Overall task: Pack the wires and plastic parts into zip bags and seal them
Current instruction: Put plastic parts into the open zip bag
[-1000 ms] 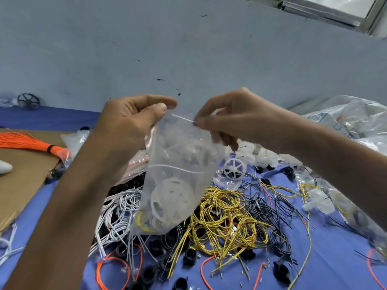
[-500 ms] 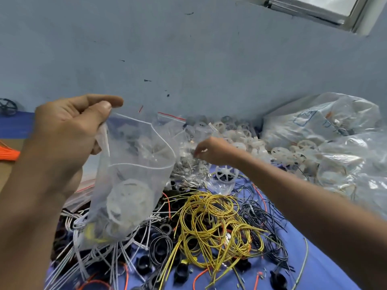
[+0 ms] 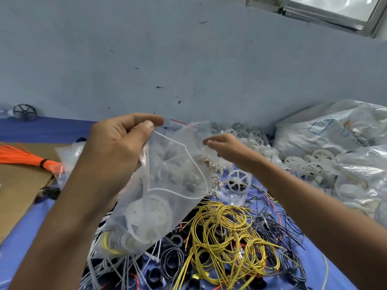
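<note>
Zip bag (image 3: 167, 191): one, mouth gaping, with white plastic wheels and a yellow coil inside. Hands: two. Loose white wheel (image 3: 238, 182) on the blue cloth (image 3: 310, 268): one.

Left hand (image 3: 117, 151) pinches the bag's top corner, thumb to forefinger. The bag hangs below that pinch, over the yellow wires (image 3: 226, 231).

A second ago the right hand (image 3: 226, 148) held the rim. It is now beyond the bag with fingers curled; I cannot tell whether it holds anything.

Whether the right hand (image 3: 225, 146) pinches the zip bag (image 3: 167, 185) is unclear, blurred.
</note>
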The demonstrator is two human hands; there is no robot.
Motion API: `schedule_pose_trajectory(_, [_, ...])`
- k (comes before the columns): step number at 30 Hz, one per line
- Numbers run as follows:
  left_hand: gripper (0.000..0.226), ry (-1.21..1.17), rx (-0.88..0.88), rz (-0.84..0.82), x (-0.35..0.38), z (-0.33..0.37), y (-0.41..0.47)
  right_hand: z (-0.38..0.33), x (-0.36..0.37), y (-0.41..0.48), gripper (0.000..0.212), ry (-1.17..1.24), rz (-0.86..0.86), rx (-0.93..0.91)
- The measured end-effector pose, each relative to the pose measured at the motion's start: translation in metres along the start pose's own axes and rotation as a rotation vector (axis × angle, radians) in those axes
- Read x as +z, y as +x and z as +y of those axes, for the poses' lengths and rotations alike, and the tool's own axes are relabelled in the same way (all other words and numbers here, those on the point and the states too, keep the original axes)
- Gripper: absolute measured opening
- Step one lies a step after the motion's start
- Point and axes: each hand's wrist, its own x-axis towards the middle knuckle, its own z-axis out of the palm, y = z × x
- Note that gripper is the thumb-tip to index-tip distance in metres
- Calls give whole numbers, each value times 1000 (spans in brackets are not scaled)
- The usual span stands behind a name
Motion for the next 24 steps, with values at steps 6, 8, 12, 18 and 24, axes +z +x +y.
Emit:
schedule_pose_trajectory(6, [20,-53,77,-76,17,12,-16,-55,-83,-63,18,87,163,-146])
schedule_pose_trajectory(8, [22,-87,63,-94,23,14,-17,-76,-107,-87,18,133,195,-207])
schedule_pose_trajectory(12, [21,-117,-18,-137,35,7,-20,-112,-137,-128,19,383,154,-279])
schedule_pose_trajectory(18, [23,-44,-102,-114,40,-4,-19,-139,-129,-156,26,522,-62,-325])
schedule_pose_trajectory(24, [20,-67,-142,-111,32,-2,-14,-140,-93,-160,25,293,-139,-311])
